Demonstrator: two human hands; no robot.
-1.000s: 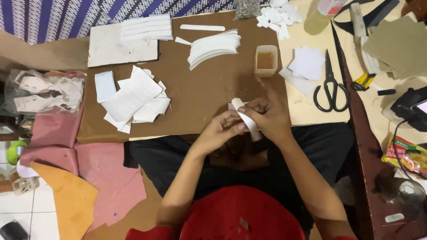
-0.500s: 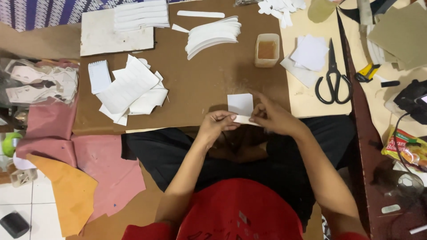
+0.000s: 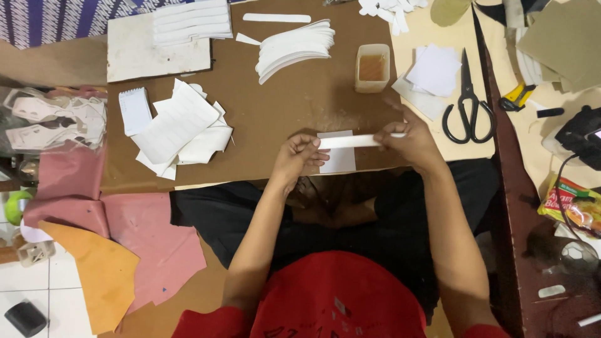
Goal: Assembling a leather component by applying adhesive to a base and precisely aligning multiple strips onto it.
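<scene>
A long white strip (image 3: 352, 141) is stretched level between my two hands over the near edge of a brown board (image 3: 294, 103). My left hand (image 3: 299, 155) pinches its left end and my right hand (image 3: 408, 139) pinches its right end. A small white square piece (image 3: 339, 159) lies flat on the board just under the strip. My crossed legs in dark cloth sit below the hands.
On the board lie a fan of curved white pieces (image 3: 294, 47), a heap of white cut sheets (image 3: 181, 128) and a small tub of amber glue (image 3: 372, 67). Black scissors (image 3: 468, 100) rest to the right beside white squares (image 3: 435, 67). Pink and orange sheets (image 3: 125, 244) cover the floor at left.
The rolled white piece held close between both hands has been pulled out into a long strip; my hands have moved apart, the right one going rightward.
</scene>
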